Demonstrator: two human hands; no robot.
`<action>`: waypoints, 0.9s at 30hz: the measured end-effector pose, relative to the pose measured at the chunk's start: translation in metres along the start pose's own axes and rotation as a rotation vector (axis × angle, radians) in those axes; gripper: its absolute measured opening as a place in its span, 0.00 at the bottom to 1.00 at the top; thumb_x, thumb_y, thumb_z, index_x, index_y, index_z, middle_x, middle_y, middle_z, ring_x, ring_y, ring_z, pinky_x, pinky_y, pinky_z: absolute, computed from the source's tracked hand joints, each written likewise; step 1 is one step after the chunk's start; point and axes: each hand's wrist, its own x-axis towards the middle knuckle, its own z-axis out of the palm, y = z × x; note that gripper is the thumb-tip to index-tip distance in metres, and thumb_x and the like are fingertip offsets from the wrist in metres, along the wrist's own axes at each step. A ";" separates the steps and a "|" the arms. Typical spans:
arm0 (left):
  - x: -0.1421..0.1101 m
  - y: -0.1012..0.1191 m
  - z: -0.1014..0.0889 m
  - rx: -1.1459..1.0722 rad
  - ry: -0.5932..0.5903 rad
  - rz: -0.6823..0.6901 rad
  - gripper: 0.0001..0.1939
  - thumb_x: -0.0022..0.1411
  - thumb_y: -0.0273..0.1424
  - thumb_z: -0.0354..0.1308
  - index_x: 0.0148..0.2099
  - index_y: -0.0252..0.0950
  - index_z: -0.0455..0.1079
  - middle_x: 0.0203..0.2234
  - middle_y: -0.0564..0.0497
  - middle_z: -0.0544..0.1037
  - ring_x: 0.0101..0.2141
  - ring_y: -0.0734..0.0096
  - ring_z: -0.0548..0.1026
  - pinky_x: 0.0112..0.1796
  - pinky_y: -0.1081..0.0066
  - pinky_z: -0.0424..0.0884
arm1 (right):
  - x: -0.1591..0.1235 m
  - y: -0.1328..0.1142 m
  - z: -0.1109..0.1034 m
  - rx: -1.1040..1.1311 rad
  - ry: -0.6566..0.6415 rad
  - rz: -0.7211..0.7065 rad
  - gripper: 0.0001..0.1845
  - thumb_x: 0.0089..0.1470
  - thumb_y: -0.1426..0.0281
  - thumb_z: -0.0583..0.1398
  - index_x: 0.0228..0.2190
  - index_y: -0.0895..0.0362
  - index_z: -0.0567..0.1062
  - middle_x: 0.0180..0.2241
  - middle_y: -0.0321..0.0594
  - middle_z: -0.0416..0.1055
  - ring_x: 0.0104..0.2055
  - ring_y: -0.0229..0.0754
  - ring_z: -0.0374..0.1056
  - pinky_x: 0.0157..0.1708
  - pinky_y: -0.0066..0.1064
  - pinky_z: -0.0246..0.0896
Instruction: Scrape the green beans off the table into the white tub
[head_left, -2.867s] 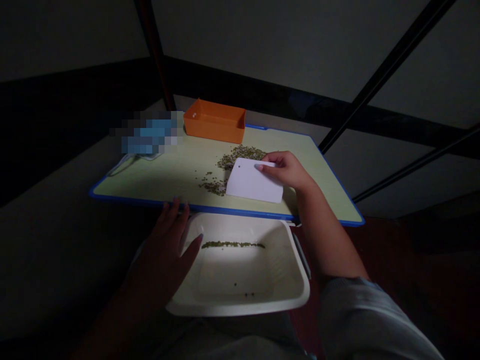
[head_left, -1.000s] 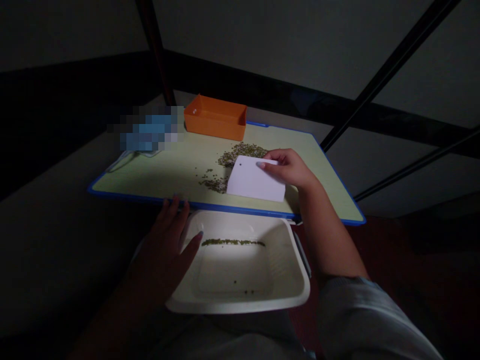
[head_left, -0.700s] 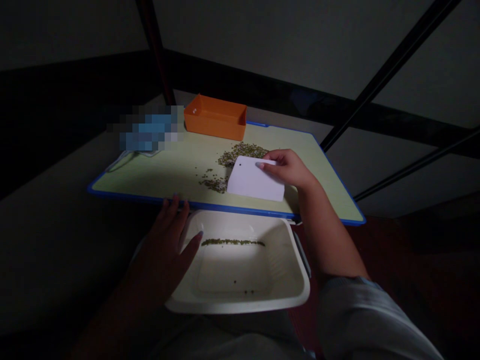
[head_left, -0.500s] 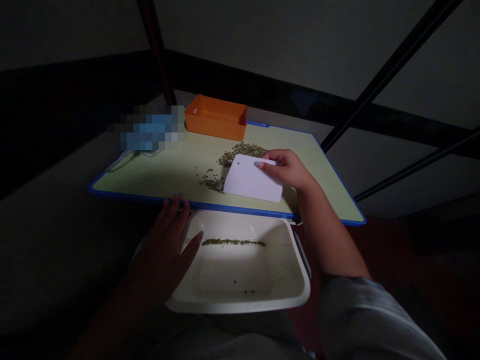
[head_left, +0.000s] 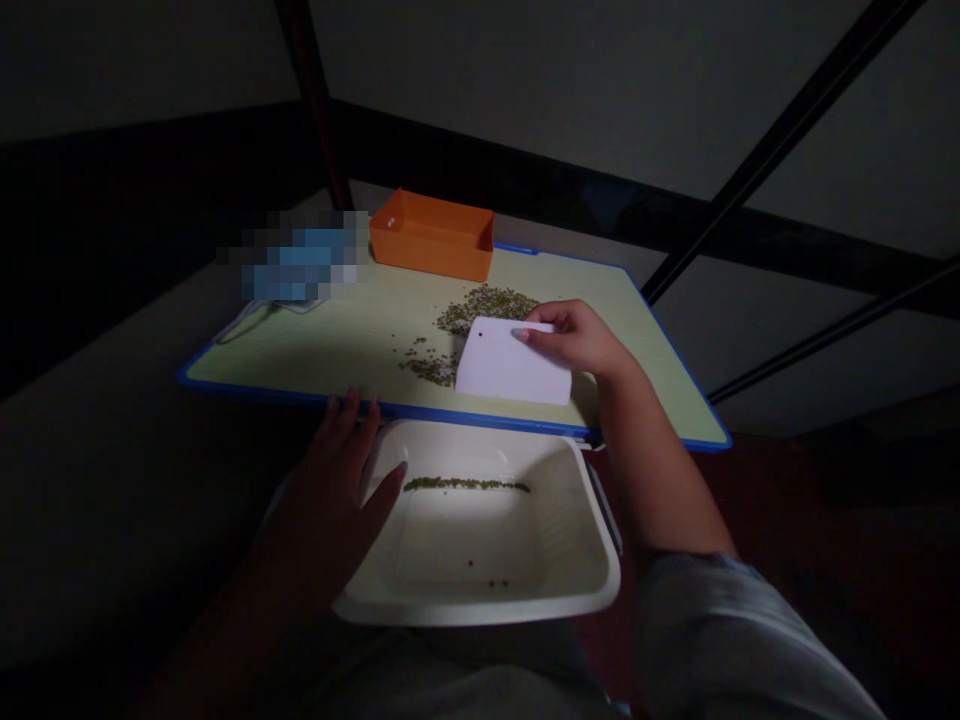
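My right hand [head_left: 574, 338] pinches the upper right edge of a white dough scraper [head_left: 516, 368] with a small hole in one corner. The scraper is tilted over the yellow-green tabletop, its long edge low toward me. Behind it and to its left lie scattered small green beans [head_left: 487, 305]; what is under it is hidden. My left hand [head_left: 349, 465] has its fingers spread at the left rim of a white basin [head_left: 480, 608], fingertips by the table's front edge. A line of beans rests along the basin's far inner side, with several loose ones nearer me.
An orange box [head_left: 431, 245] stands at the back of the table [head_left: 630, 400], which has a blue rim. At the left corner is a blurred blue item [head_left: 300, 265] with a pale cord-like strip. A panelled wall rises behind.
The scraper has shifted slightly right and toward me in my right hand, showing a few more beans to its left. My left hand and the basin have stayed in place.
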 end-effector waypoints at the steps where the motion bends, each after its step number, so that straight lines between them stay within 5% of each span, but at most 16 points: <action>1: 0.000 -0.001 0.001 -0.003 0.010 0.010 0.38 0.61 0.51 0.40 0.66 0.33 0.50 0.69 0.43 0.46 0.68 0.53 0.41 0.65 0.51 0.48 | -0.001 0.000 -0.002 -0.013 0.016 0.001 0.21 0.43 0.53 0.64 0.24 0.60 0.72 0.20 0.34 0.65 0.21 0.32 0.57 0.19 0.25 0.48; 6: -0.001 -0.003 0.002 -0.009 0.019 0.026 0.37 0.61 0.50 0.42 0.67 0.35 0.49 0.69 0.44 0.45 0.68 0.53 0.41 0.65 0.50 0.48 | -0.003 -0.004 -0.004 -0.016 0.078 0.000 0.22 0.43 0.52 0.65 0.22 0.59 0.71 0.19 0.34 0.63 0.20 0.31 0.55 0.19 0.26 0.46; 13: -0.001 0.003 -0.002 0.005 -0.005 0.000 0.39 0.61 0.51 0.39 0.66 0.32 0.50 0.69 0.43 0.45 0.68 0.54 0.40 0.65 0.51 0.48 | 0.001 -0.001 0.004 0.020 -0.029 -0.005 0.23 0.41 0.51 0.66 0.24 0.60 0.72 0.20 0.34 0.64 0.21 0.32 0.56 0.20 0.25 0.49; 21: -0.001 0.002 -0.002 0.009 0.003 0.013 0.38 0.61 0.50 0.40 0.66 0.32 0.50 0.69 0.42 0.46 0.68 0.52 0.42 0.64 0.50 0.49 | 0.000 -0.001 0.000 -0.033 0.093 -0.004 0.23 0.43 0.51 0.64 0.23 0.60 0.71 0.20 0.34 0.64 0.21 0.32 0.56 0.19 0.26 0.47; 27: -0.001 0.002 0.000 0.004 0.006 -0.005 0.38 0.61 0.52 0.39 0.67 0.34 0.49 0.69 0.44 0.46 0.68 0.55 0.41 0.65 0.52 0.48 | 0.003 0.001 0.006 0.010 0.068 -0.039 0.23 0.44 0.51 0.64 0.25 0.60 0.71 0.21 0.34 0.64 0.21 0.31 0.57 0.19 0.25 0.48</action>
